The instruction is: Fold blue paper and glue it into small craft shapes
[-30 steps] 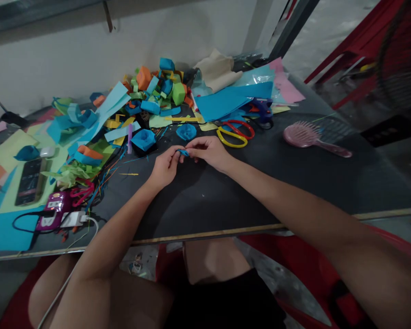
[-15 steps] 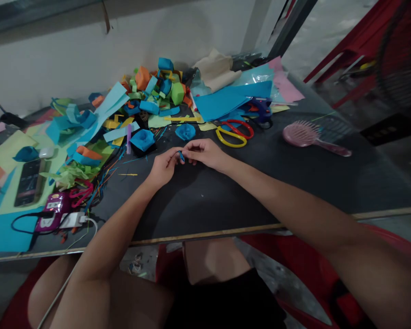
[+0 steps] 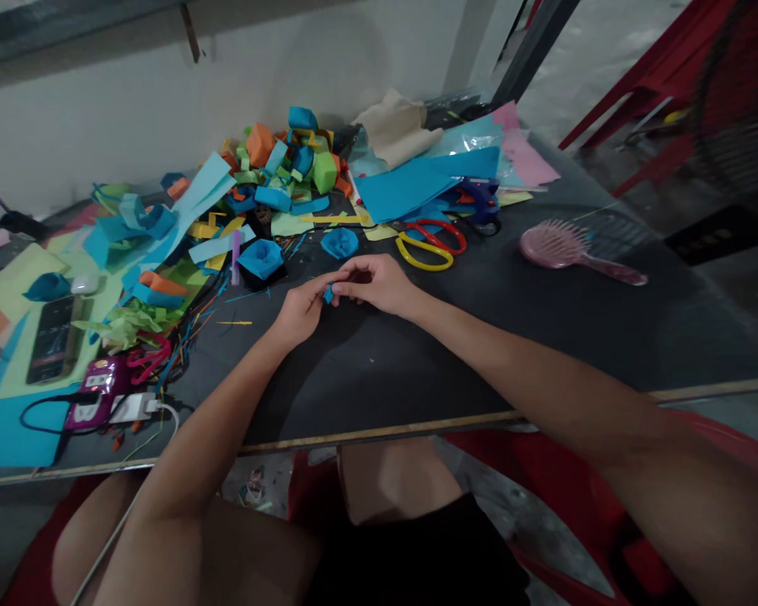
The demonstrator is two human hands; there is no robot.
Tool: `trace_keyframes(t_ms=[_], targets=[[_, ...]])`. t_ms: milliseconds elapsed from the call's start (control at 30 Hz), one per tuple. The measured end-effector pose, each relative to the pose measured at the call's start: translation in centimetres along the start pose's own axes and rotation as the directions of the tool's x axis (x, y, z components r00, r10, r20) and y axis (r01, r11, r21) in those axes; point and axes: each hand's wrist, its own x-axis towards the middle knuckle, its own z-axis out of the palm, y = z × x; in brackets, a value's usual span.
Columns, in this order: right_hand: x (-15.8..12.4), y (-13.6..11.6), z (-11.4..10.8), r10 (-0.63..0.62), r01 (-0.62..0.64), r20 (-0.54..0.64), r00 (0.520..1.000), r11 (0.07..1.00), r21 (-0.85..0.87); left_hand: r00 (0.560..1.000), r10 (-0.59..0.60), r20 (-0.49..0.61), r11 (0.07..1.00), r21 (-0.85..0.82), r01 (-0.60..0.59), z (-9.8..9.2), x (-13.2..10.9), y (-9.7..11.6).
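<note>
- A dark grey, flat-topped desk (image 3: 417, 370) with a pale wooden strip along its front edge.
- Above the middle of the desk, a person's two bare hands meet, nearer the back edge than the wooden strip.
- The left hand (image 3: 300, 311) has its fingers pinched on a small folded piece of bright blue paper (image 3: 328, 295).
- The right hand (image 3: 382, 284) curls in from the other side, thumb and fingertips closed on the same piece; its exact folds are too small to tell.
- Just behind the hands sits a rounded, cupped blue paper shape (image 3: 339, 243); a larger blue paper shape (image 3: 261, 259) lies to its left.
- Near the right hand, scissors with red and yellow handle loops (image 3: 425, 266).
- Towards the desk's right edge, a pink plastic hairbrush (image 3: 544, 246).
- Along the back edge, a heap of blue, green and orange paper pieces (image 3: 290, 172).
- Near the left end, a dark rectangular smartphone (image 3: 50, 341).
</note>
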Motion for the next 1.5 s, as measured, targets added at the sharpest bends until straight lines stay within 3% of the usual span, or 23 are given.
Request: trace_keyframes(t_ms=[267, 567, 733, 1000, 1200, 1400, 1500], targets=[[-0.4, -0.5, 0.1, -0.093, 0.090, -0.008, 0.996, 0.980, -0.180, 0.999, -0.015, 0.036, 0.998, -0.058, 0.017, 0.0, 0.0, -0.4], [-0.4, -0.6, 0.2, -0.146, 0.139, -0.008, 0.989, 0.956, -0.259, 0.990, -0.119, 0.075, 0.958, -0.255, 0.134, -0.6, -0.1, 0.2], [-0.4, -0.5, 0.1, -0.147, 0.138, -0.014, 0.989, 0.955, -0.262, 0.989, -0.127, 0.074, 0.973, -0.184, 0.138, -0.4, 0.1, 0.6], [-0.4, -0.8, -0.1, -0.140, 0.125, -0.035, 0.989, 0.953, -0.277, 0.996, -0.077, 0.038, 0.996, -0.038, 0.079, -0.1, 0.3, -0.4], [-0.4, -0.6, 0.0, -0.065, 0.062, -0.013, 0.998, 0.985, -0.161, 0.994, -0.097, 0.045, 0.995, -0.032, 0.098, -0.2, 0.3, 0.1], [-0.2, -0.3, 0.0, 0.001, -0.001, 0.031, 1.000, 1.000, -0.023, 0.992, -0.122, 0.033, 0.975, -0.185, 0.126, 0.2, 0.1, -0.1], [-0.2, -0.4, -0.1, -0.014, 0.015, 0.062, 0.998, 1.000, -0.013, 0.986, -0.164, 0.017, 0.979, -0.122, 0.165, 0.3, 0.0, 0.0]])
